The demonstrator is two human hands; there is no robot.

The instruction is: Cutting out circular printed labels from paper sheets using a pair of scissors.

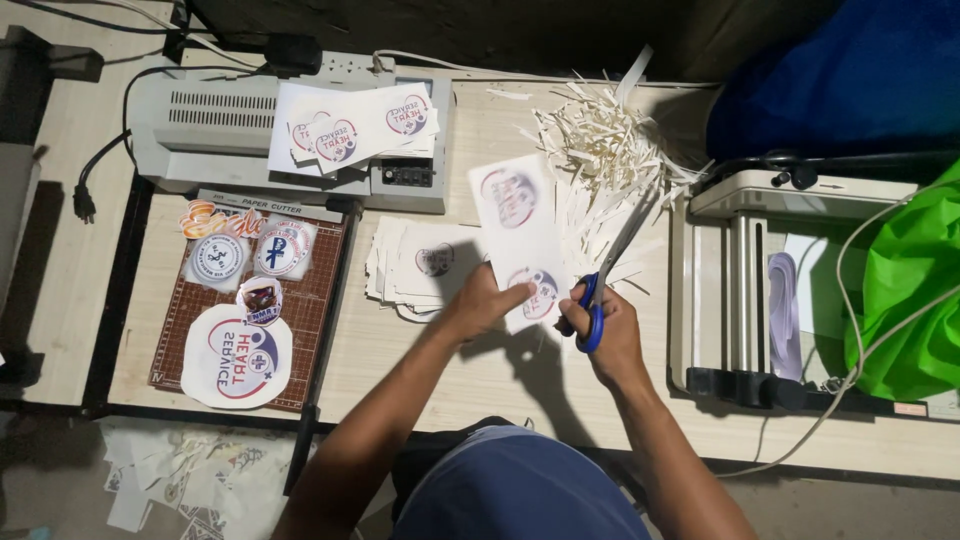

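My left hand [484, 301] grips the lower edge of a white printed sheet [519, 224] bearing two round red-and-blue emblems, held above the wooden table [430, 370]. My right hand [603, 323] has its fingers through the blue handles of a pair of scissors [612, 268]. The blades point up and to the right along the sheet's right edge. A stack of similar printed sheets [415, 266] lies on the table just left of my left hand.
A heap of white paper strips [602, 150] lies behind the scissors. At the back left stands a grey laminator [215, 125] with printed sheets [350, 125] on it; below it is a paper cutter board [315, 310] holding cut-out stickers [238, 357]. A white machine [745, 290] and green bag [915, 285] sit right.
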